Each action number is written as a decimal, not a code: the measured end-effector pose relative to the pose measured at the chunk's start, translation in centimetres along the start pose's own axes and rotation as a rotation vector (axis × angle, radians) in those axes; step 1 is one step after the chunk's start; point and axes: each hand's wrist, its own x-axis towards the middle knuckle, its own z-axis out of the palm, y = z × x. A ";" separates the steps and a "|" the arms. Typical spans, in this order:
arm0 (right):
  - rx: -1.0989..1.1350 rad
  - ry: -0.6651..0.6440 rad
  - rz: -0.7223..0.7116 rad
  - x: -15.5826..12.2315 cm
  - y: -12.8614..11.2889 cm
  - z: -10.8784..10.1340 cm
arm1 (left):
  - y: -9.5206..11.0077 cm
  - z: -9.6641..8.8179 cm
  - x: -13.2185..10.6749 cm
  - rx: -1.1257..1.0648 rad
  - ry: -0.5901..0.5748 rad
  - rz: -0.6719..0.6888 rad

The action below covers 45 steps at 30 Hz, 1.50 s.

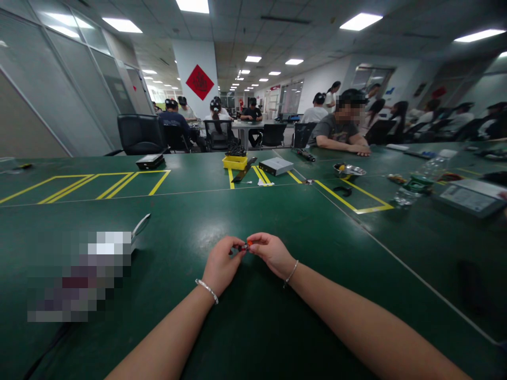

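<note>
Close together over the green table [182, 216], my two hands meet at a small dark and orange-red part [244, 247]. The thumb and fingers of my left hand [222, 264] pinch its darker left end. My right hand [273, 254] grips the orange-red right end between thumb and fingertips. Most of the part is covered by my fingers and too small to tell its kind. Both hands are closed in a pinch.
A blurred-out object [91, 269] with a cable lies left. Ahead are a yellow bin [234, 162], a grey metal box [276, 166] and a metal bowl [352, 170]. To the right stand a water bottle [423, 179] and a larger grey box [471, 196]. A person [343, 126] sits opposite.
</note>
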 end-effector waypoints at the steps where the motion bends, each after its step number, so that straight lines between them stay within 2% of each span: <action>1: -0.010 0.000 -0.011 0.0 0.1 0.0 | 0.0 0.0 0.0 0.012 0.003 0.013; 6: -0.047 0.032 -0.047 -0.2 0.4 0.4 | 0.1 0.0 0.0 0.041 0.048 0.041; 15: -0.059 0.109 -0.036 -2.1 1.5 2.5 | -0.2 0.2 -0.2 0.088 0.120 0.091; 20: -0.388 0.143 -0.184 -2.8 1.2 2.9 | 0.1 0.2 -0.3 0.113 0.134 0.099; 25: -0.714 0.136 -0.315 -3.3 1.1 3.1 | 0.4 0.3 -0.4 0.139 0.124 0.002; 31: -0.950 0.095 -0.460 -3.9 1.4 3.5 | 0.6 0.3 -0.5 0.199 0.121 -0.087; 37: -0.986 0.038 -0.458 -4.1 1.0 3.6 | 0.4 0.1 -0.4 0.206 0.108 -0.092; 40: -0.947 0.059 -0.451 -3.5 0.5 3.2 | 0.4 0.1 -0.4 0.171 0.111 -0.086; 45: -0.864 0.106 -0.362 -2.1 -0.2 1.9 | 0.5 0.3 -0.4 0.098 0.098 -0.085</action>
